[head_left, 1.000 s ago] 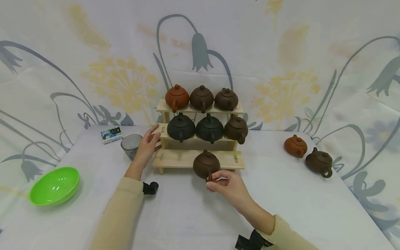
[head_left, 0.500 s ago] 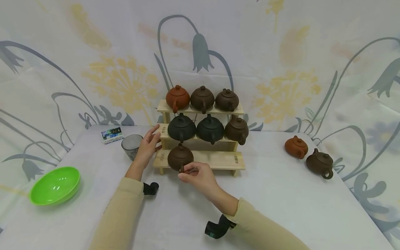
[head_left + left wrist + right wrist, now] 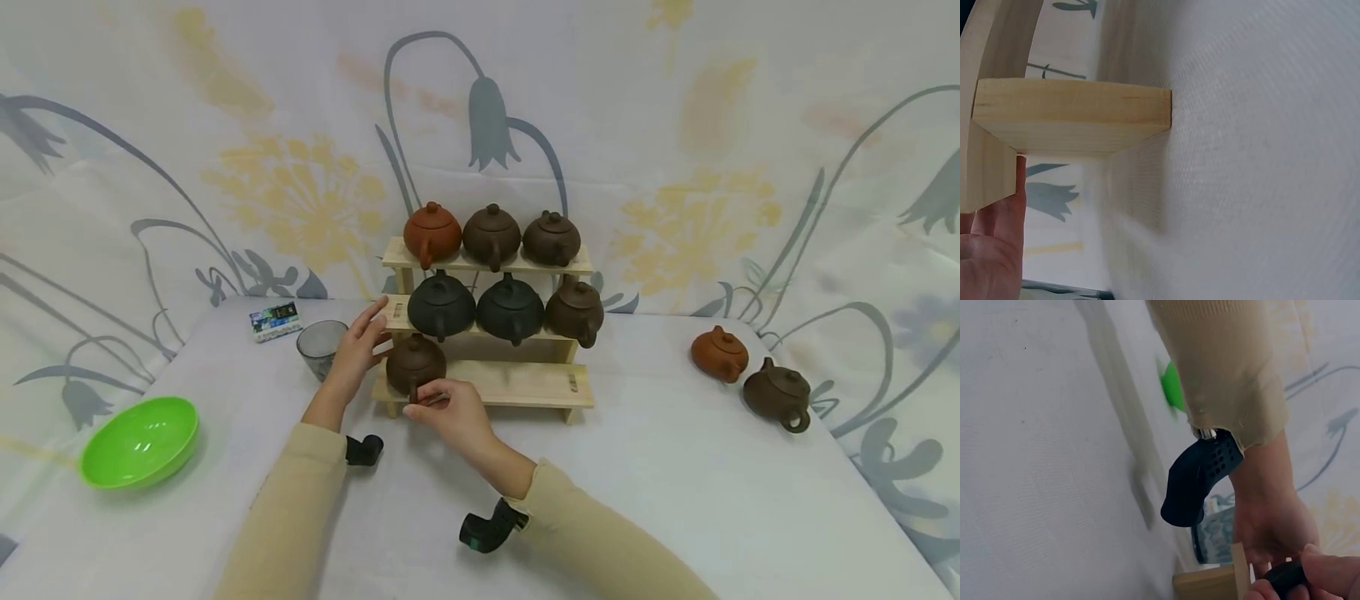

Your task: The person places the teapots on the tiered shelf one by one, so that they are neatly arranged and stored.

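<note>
My right hand (image 3: 455, 417) pinches the handle of a dark brown teapot (image 3: 414, 362) at the left end of the bottom shelf of a wooden three-step stand (image 3: 517, 383). Whether its base touches the board is hard to tell. My left hand (image 3: 352, 350) lies against the stand's left side by the middle shelf, fingers mostly straight. The left wrist view has that hand (image 3: 994, 250) partly behind the wood. Two dark green-black teapots (image 3: 441, 307) and a brown teapot (image 3: 575, 308) sit on the middle shelf. Up top are a reddish teapot (image 3: 432, 233) and two brown teapots (image 3: 491, 233).
A grey glass cup (image 3: 318, 342) stands beside my left hand, partly hidden by it. Farther left are a small patterned packet (image 3: 274, 322) and a green bowl (image 3: 140, 442). On the table's right side lie an orange-brown teapot (image 3: 718, 354) and a dark brown one (image 3: 776, 393).
My right hand has carried the brown teapot leftward along the bottom shelf, from its middle to its left end. The left hand has stayed at the stand's side.
</note>
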### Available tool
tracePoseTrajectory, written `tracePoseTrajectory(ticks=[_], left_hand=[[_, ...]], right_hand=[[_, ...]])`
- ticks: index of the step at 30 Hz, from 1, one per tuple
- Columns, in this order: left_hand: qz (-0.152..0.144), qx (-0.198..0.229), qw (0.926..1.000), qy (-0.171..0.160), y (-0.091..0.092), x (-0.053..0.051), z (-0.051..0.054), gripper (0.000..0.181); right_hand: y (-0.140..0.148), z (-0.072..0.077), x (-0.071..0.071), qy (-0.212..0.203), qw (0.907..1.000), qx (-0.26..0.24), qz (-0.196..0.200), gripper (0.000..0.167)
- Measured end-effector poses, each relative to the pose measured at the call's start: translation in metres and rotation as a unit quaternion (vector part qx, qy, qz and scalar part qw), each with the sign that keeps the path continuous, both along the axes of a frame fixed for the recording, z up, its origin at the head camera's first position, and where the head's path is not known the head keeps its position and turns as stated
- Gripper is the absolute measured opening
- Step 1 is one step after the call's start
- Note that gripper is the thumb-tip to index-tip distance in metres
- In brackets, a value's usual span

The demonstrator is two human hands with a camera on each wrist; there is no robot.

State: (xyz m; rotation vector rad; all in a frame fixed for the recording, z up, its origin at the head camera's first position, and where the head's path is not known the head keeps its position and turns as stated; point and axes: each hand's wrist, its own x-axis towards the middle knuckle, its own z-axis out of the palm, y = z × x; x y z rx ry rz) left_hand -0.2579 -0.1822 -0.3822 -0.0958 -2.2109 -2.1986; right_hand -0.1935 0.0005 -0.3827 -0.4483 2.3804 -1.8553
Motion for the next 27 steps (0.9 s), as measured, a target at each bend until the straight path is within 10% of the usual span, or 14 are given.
tracePoseTrajectory(ticks=[12,27], left_hand=[[0.004,0.008,1.0,-0.003,0.002,-0.001,-0.001,0.051],[-0.004,0.018,0.9998,-0.007,0.003,-0.001,-0.001,0.051]], right_hand=[[0.028,0.001,0.007,-0.033,0.9958,-0.085,0.014,0.028],[0.113,0.003,0.005,-0.076,0.9856,-0.114,-0.099,0.029]])
